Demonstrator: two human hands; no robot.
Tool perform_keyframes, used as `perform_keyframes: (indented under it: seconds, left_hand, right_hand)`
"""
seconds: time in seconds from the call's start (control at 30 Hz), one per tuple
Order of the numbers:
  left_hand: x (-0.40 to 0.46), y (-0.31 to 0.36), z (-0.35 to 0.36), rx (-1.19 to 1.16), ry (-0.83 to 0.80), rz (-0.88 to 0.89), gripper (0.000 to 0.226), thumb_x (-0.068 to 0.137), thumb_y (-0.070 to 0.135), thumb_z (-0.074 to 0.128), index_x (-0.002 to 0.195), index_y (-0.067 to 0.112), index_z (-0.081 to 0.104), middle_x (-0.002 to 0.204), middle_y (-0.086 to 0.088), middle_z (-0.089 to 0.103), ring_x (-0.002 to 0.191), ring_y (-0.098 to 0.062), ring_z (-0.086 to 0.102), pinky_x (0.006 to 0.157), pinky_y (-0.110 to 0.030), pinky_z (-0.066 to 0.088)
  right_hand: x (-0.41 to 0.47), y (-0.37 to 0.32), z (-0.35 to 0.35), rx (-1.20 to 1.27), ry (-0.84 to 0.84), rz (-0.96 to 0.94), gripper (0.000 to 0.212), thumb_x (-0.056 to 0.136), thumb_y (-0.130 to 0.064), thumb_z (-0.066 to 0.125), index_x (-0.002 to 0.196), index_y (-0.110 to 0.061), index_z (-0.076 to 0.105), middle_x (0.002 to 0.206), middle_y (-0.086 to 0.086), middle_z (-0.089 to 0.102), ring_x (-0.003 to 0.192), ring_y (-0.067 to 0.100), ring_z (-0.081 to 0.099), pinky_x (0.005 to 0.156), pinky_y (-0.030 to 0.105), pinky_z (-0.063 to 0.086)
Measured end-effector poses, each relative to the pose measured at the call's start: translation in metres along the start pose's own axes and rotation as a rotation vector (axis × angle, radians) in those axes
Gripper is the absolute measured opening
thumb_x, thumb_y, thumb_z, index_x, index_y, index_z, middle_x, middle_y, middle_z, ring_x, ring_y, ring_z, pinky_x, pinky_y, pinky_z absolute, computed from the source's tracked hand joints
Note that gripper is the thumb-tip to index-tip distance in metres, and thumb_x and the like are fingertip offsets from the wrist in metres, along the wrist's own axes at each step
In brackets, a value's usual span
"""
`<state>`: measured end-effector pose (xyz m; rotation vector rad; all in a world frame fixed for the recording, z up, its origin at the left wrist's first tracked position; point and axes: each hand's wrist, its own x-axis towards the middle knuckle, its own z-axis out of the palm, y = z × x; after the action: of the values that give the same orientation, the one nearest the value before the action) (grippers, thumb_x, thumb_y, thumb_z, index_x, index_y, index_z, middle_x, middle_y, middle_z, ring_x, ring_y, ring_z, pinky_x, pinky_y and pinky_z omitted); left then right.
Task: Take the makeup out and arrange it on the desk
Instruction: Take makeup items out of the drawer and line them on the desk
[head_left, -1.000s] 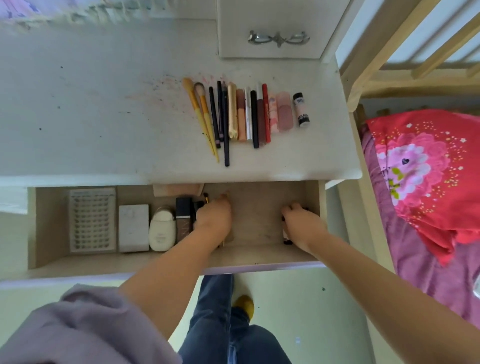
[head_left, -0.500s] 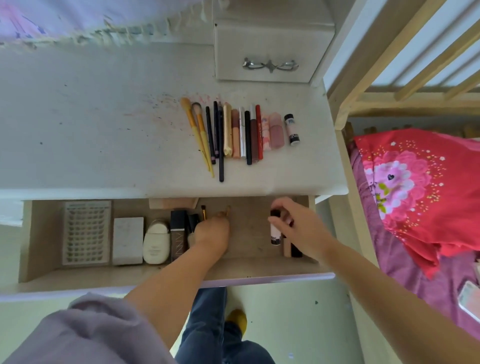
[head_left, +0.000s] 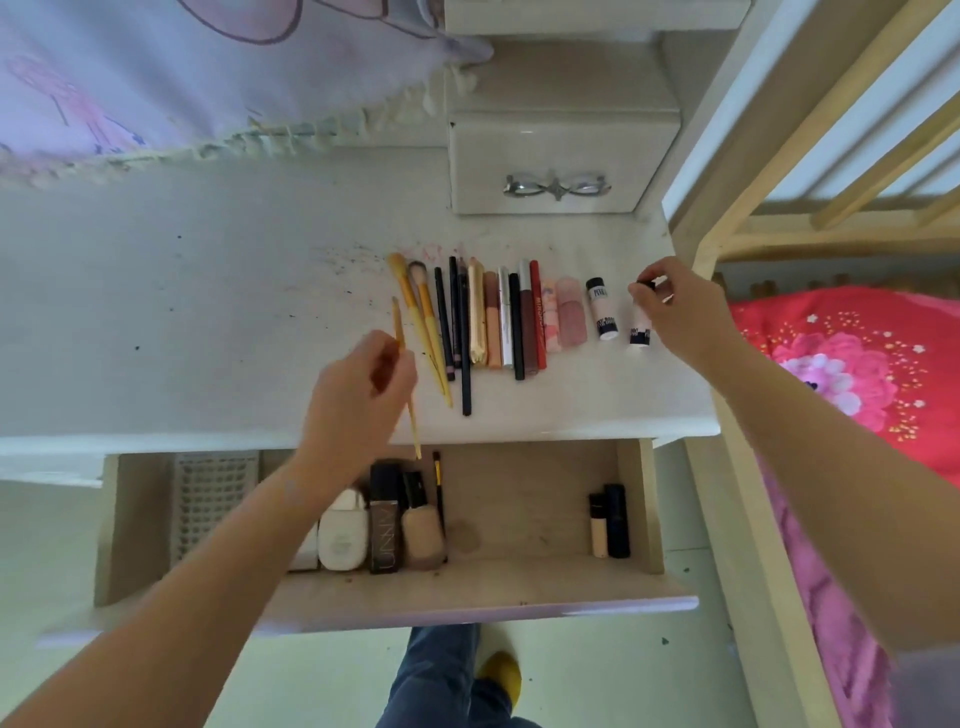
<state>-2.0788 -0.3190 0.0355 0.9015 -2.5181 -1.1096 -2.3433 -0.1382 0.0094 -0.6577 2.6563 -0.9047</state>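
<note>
A thin yellow brush (head_left: 406, 379) is pinched in the left hand (head_left: 358, 395) at the left end of the makeup row (head_left: 498, 317), and a small tube (head_left: 640, 325) is gripped by the right hand (head_left: 680, 306) at its right end, apparently so both extend the line, while bottles (head_left: 384, 525) remain in the open drawer (head_left: 467, 587) below.

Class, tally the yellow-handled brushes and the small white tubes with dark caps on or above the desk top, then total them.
Yellow-handled brushes: 3, one held by the left hand
White tubes: 2, one held by the right hand
Total: 5
</note>
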Motion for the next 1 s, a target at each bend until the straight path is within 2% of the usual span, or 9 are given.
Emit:
perform_keyframes:
  seconds: [0.1, 0.27, 0.4, 0.5, 0.6, 0.67, 0.73, 0.87, 1.0]
  left_hand:
    - [0.060, -0.023, -0.014, 0.263, 0.045, -0.184, 0.024, 0.096, 0.029, 0.044, 0.083, 0.010, 0.052, 0.065, 0.000, 0.051, 0.058, -0.015, 0.047, 0.052, -0.025, 0.034]
    - [0.113, -0.032, 0.009, 0.509, -0.160, -0.256, 0.039, 0.097, 0.037, 0.035, 0.085, 0.007, 0.056, 0.076, -0.009, 0.062, 0.073, -0.027, 0.062, 0.065, -0.034, 0.048]
    - [0.108, -0.020, 0.021, 0.537, -0.154, -0.220, 0.033, 0.099, 0.035, 0.031, 0.086, 0.010, 0.048, 0.076, -0.006, 0.053, 0.071, -0.026, 0.052, 0.062, -0.032, 0.040]
    - [0.066, -0.026, 0.019, 0.427, -0.101, -0.240, 0.030, 0.099, 0.034, 0.033, 0.086, 0.011, 0.048, 0.069, -0.001, 0.050, 0.060, -0.017, 0.048, 0.056, -0.029, 0.036]
    - [0.000, -0.036, 0.018, 0.264, -0.021, -0.190, 0.023, 0.098, 0.031, 0.040, 0.085, 0.015, 0.050, 0.065, 0.000, 0.053, 0.055, -0.015, 0.052, 0.053, -0.029, 0.044]
    - [-0.040, -0.039, 0.025, 0.149, -0.016, -0.164, 0.017, 0.096, 0.026, 0.045, 0.083, 0.017, 0.051, 0.061, 0.003, 0.054, 0.052, -0.013, 0.052, 0.051, -0.027, 0.045]
    - [-0.067, -0.043, 0.043, 0.158, -0.105, -0.140, 0.013, 0.095, 0.024, 0.048, 0.086, 0.018, 0.055, 0.061, 0.007, 0.054, 0.052, -0.009, 0.051, 0.051, -0.022, 0.041]
    - [-0.068, -0.068, 0.095, 0.465, -0.397, -0.265, 0.023, 0.098, 0.033, 0.041, 0.109, 0.016, 0.052, 0.082, 0.001, 0.060, 0.069, -0.016, 0.059, 0.056, -0.027, 0.042]
    - [-0.037, -0.082, 0.125, 0.824, -0.486, -0.279, 0.025, 0.097, 0.018, 0.044, 0.119, 0.012, 0.052, 0.101, -0.006, 0.065, 0.088, -0.022, 0.065, 0.057, -0.027, 0.042]
  right_hand:
    - [0.020, -0.001, 0.014, -0.081, -0.011, 0.044, 0.025, 0.094, -0.030, 0.053, 0.108, -0.010, 0.059, 0.099, 0.012, 0.064, 0.092, 0.027, 0.057, 0.079, 0.033, 0.044]
    - [0.025, -0.010, 0.032, -0.163, -0.065, -0.004, 0.026, 0.095, -0.029, 0.049, 0.112, -0.011, 0.058, 0.108, 0.015, 0.057, 0.098, 0.029, 0.055, 0.077, 0.028, 0.037]
    - [-0.005, -0.020, 0.020, -0.162, 0.003, -0.065, 0.028, 0.097, -0.023, 0.046, 0.122, -0.011, 0.053, 0.108, 0.007, 0.053, 0.083, 0.018, 0.052, 0.077, 0.027, 0.039]
    - [-0.064, -0.020, 0.006, -0.033, 0.099, -0.205, 0.016, 0.095, -0.011, 0.048, 0.104, -0.011, 0.060, 0.087, -0.003, 0.056, 0.066, 0.009, 0.051, 0.069, 0.020, 0.045]
    - [-0.133, 0.002, 0.027, -0.088, -0.194, -0.196, 0.014, 0.095, -0.011, 0.047, 0.098, -0.015, 0.060, 0.078, -0.009, 0.055, 0.063, 0.002, 0.053, 0.061, 0.013, 0.038]
    - [-0.156, 0.033, 0.055, -0.323, -0.461, -0.116, 0.022, 0.098, -0.019, 0.041, 0.112, -0.014, 0.057, 0.101, 0.002, 0.057, 0.079, 0.008, 0.058, 0.071, 0.026, 0.044]
    - [-0.159, 0.055, 0.075, -0.507, -0.603, -0.017, 0.028, 0.098, -0.019, 0.040, 0.123, -0.013, 0.050, 0.119, 0.008, 0.050, 0.097, 0.026, 0.059, 0.082, 0.037, 0.048]
    - [-0.151, 0.061, 0.093, -0.682, -0.681, 0.024, 0.031, 0.092, -0.005, 0.045, 0.123, -0.008, 0.048, 0.123, 0.011, 0.048, 0.103, 0.031, 0.058, 0.080, 0.037, 0.048]
    - [-0.151, 0.058, 0.104, -0.782, -0.699, 0.020, 0.039, 0.087, 0.005, 0.046, 0.126, -0.003, 0.049, 0.131, 0.013, 0.039, 0.102, 0.032, 0.059, 0.080, 0.038, 0.049]
